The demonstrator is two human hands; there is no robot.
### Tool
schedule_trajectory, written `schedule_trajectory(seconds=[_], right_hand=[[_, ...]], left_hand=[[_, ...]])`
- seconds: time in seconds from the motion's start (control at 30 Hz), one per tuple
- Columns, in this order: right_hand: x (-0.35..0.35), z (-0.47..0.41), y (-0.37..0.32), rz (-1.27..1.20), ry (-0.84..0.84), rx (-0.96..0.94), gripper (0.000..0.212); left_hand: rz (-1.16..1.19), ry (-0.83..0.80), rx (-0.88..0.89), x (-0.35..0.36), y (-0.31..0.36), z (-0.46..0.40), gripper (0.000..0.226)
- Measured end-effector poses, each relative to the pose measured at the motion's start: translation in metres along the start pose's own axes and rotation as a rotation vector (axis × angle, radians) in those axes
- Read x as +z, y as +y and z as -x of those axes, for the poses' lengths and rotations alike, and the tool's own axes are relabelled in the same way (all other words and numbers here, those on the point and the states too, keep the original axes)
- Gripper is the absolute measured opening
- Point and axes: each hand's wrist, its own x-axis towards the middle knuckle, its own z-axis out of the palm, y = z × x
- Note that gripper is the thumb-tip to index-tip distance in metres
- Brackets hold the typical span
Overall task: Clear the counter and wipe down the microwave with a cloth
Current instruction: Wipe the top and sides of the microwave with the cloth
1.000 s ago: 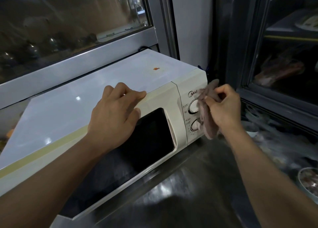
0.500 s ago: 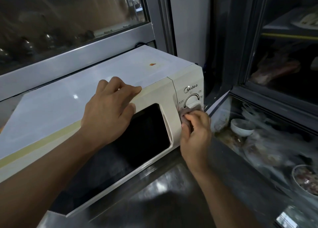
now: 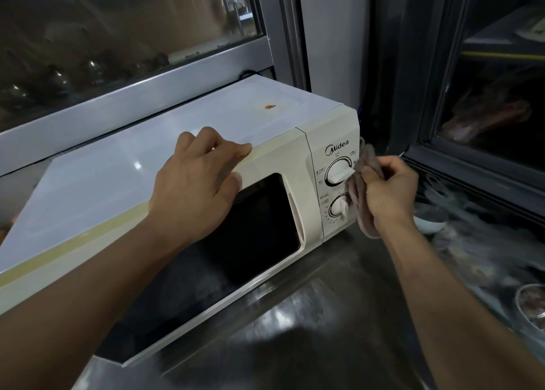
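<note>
Wiping is underway: right hand [image 3: 389, 195] pinches a crumpled grey-brown cloth [image 3: 361, 189] against the cream microwave [image 3: 312, 142] dial panel; left hand [image 3: 194, 180], fingers curled together, steadies its top edge; remaining surfaces look undone

Both forearms are bare from the frame's lower edge to the wrists, with no sleeves in sight. The left hand [image 3: 194, 183] and right hand [image 3: 389, 195] are bare too, ungloved.

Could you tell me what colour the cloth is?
The cloth is pinkish grey, per the head view.
</note>
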Motion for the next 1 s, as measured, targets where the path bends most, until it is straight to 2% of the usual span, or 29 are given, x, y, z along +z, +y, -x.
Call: schedule_trajectory(seconds=[0.13,0.2,0.37,0.5,0.57,0.63,0.8,1.0], right_hand=[[-0.002,-0.007,-0.035,-0.083,-0.044,-0.188,0.021],[-0.002,-0.012,-0.041,-0.076,-0.050,-0.225,0.022],[-0.006,0.009,0.012,0.031,-0.080,-0.030,0.034],[-0.004,0.022,0.015,0.090,-0.053,-0.002,0.024],[0.003,0.041,0.005,0.159,-0.022,-0.149,0.014],[0.011,0.066,-0.001,0.282,-0.005,-0.280,0.014],[0.018,0.098,-0.005,0.290,-0.036,-0.319,0.018],[0.015,0.098,-0.002,0.219,-0.056,-0.352,0.033]], left_hand=[[-0.002,-0.005,-0.008,-0.001,0.001,0.000,0.046],[0.003,0.001,-0.002,0.000,0.001,0.000,0.045],[-0.002,0.013,0.000,-0.001,0.002,0.000,0.044],[-0.005,0.009,0.005,0.000,0.003,0.000,0.043],[-0.011,0.011,0.001,0.000,0.002,-0.001,0.044],[-0.014,0.008,-0.002,0.001,0.002,-0.001,0.044],[-0.005,0.006,-0.016,0.001,0.003,-0.001,0.045],[-0.022,0.007,-0.010,0.002,0.002,0.000,0.045]])
